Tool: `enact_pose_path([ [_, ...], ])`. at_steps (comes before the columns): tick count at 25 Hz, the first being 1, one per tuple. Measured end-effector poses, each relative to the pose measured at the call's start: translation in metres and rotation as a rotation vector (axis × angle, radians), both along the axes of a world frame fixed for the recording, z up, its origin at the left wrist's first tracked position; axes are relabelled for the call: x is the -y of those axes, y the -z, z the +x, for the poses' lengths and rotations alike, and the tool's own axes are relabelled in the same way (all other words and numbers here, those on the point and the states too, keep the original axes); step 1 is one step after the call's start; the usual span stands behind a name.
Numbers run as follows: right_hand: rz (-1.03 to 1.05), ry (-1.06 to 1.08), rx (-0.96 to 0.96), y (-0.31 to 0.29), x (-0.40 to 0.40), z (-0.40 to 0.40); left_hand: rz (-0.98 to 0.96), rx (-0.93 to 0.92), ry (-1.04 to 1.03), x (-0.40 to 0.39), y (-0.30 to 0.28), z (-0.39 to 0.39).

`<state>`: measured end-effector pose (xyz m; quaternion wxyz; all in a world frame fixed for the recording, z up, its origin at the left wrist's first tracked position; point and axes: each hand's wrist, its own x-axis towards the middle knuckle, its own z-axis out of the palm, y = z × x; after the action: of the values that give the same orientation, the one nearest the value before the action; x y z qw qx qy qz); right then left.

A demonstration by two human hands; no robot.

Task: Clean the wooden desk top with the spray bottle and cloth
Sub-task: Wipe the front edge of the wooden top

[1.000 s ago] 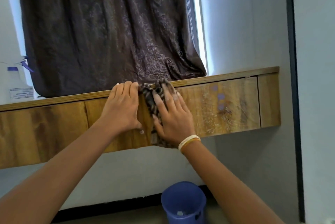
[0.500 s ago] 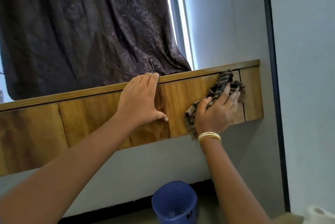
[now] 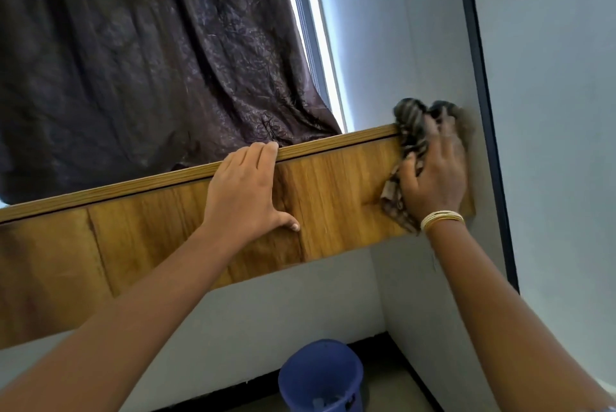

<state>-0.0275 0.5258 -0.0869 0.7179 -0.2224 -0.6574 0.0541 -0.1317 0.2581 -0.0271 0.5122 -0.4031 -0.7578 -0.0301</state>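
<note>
The wooden desk (image 3: pixel 150 231) hangs on the wall, and I see its front panel and top edge from below. My right hand (image 3: pixel 433 175) presses a striped brown cloth (image 3: pixel 411 125) against the desk's far right end, where it meets the side wall. The cloth bunches above the top edge and hangs below my palm. My left hand (image 3: pixel 246 191) lies flat on the front panel, fingers over the top edge, holding nothing. The spray bottle is out of view.
A dark brown curtain (image 3: pixel 150 61) hangs down onto the desk top behind my left hand. A blue bucket (image 3: pixel 321 378) stands on the floor below. A grey side wall (image 3: pixel 550 111) closes off the right.
My right hand has slid the cloth rightward along the front panel, from the middle to the right end and up to the top edge. My left hand followed slightly. The view shifted right, losing the spray bottle.
</note>
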Motion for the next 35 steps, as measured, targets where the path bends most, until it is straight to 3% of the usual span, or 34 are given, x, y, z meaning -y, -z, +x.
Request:
enact_pose_path([
  [3, -0.398, -0.047, -0.225, -0.014, 0.023, -0.015, 0.009, 0.007, -0.010, 0.000, 0.000, 0.001],
  [5, -0.499, -0.045, -0.219, -0.019, 0.064, -0.035, 0.010, 0.008, -0.010, -0.001, 0.000, 0.002],
  [6, -0.378, -0.039, -0.146, -0.014, 0.084, -0.045, 0.006, 0.007, -0.011, -0.001, -0.001, 0.002],
  [9, 0.261, -0.009, 0.205, 0.008, 0.095, -0.049, -0.007, -0.003, -0.010, 0.000, -0.001, 0.000],
  [11, 0.453, 0.031, 0.308, 0.000, 0.061, -0.029, -0.011, -0.003, -0.008, 0.001, 0.000, 0.001],
  [13, 0.320, 0.057, 0.230, -0.009, 0.028, -0.013, -0.007, -0.007, -0.003, 0.001, 0.000, 0.001],
  [17, -0.098, -0.094, -0.104, -0.011, -0.006, 0.001, -0.005, -0.008, 0.005, 0.000, -0.001, 0.000],
  [28, -0.900, -0.156, -0.697, 0.039, 0.060, -0.038, -0.010, 0.009, 0.008, 0.000, 0.000, 0.003],
  [33, -0.988, -0.106, -0.638, 0.030, 0.064, -0.039, -0.003, 0.010, 0.029, -0.001, 0.000, 0.003],
  [35, -0.829, -0.115, -0.481, 0.029, 0.081, -0.043, -0.001, 0.008, 0.028, -0.001, 0.000, 0.002],
])
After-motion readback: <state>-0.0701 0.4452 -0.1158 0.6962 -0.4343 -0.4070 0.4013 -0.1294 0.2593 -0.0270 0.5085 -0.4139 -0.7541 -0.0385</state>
